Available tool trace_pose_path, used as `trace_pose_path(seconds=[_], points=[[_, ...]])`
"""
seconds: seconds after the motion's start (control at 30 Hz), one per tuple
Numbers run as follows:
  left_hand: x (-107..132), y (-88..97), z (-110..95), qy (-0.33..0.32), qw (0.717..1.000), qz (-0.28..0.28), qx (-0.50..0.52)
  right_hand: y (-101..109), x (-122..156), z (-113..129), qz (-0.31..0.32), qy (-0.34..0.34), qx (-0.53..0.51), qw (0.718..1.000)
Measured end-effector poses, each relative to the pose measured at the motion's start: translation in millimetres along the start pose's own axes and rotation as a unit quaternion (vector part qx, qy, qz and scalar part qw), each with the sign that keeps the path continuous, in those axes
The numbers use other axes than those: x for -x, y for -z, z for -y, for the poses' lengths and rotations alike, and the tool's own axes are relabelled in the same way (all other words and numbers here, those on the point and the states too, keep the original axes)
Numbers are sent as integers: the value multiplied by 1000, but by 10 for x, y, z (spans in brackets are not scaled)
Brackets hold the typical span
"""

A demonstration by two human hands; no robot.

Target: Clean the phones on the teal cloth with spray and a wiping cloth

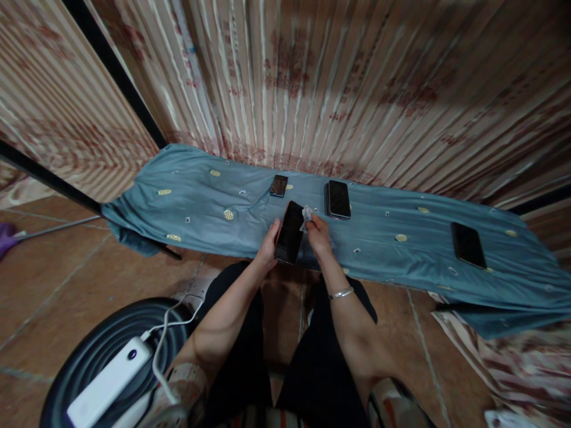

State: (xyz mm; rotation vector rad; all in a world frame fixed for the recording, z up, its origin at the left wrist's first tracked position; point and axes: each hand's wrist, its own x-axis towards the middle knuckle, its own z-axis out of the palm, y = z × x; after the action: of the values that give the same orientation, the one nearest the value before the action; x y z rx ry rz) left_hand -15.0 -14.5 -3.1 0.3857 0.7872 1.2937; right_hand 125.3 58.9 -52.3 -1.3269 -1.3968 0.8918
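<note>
My left hand [268, 242] is closed around the left edge of a black smartphone [289, 233], tilted with its dark screen facing up. My right hand [319, 233] pinches a crumpled white tissue [307, 217] at the phone's upper right edge. Whether the tissue touches the screen I cannot tell. Behind the phone, a small dark device [279, 185] lies on the teal cloth [205, 208]. To the right of it rests a stack of dark phones [339, 199], and farther right lies another dark phone [468, 244].
A striped, flowered curtain [285, 77] hangs behind the cloth-covered bench. Dark metal poles [116, 71] stand at the left. By my left leg, a white power bank [109, 380] with a white cable [163, 339] sits on a round black ribbed object [66, 362]. Brown tiles [57, 255] cover the floor.
</note>
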Motion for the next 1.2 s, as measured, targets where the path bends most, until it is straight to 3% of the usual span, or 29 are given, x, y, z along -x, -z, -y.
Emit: trace_pose_path(seconds=[0.5, 1.2], points=[[-50, -38, -23, -60, 997, -43, -19, -96, 120, -7, 56, 10, 42, 997], [-131, -64, -28, -57, 996, -66, 9, -71, 279, 115, 72, -6, 89, 993]])
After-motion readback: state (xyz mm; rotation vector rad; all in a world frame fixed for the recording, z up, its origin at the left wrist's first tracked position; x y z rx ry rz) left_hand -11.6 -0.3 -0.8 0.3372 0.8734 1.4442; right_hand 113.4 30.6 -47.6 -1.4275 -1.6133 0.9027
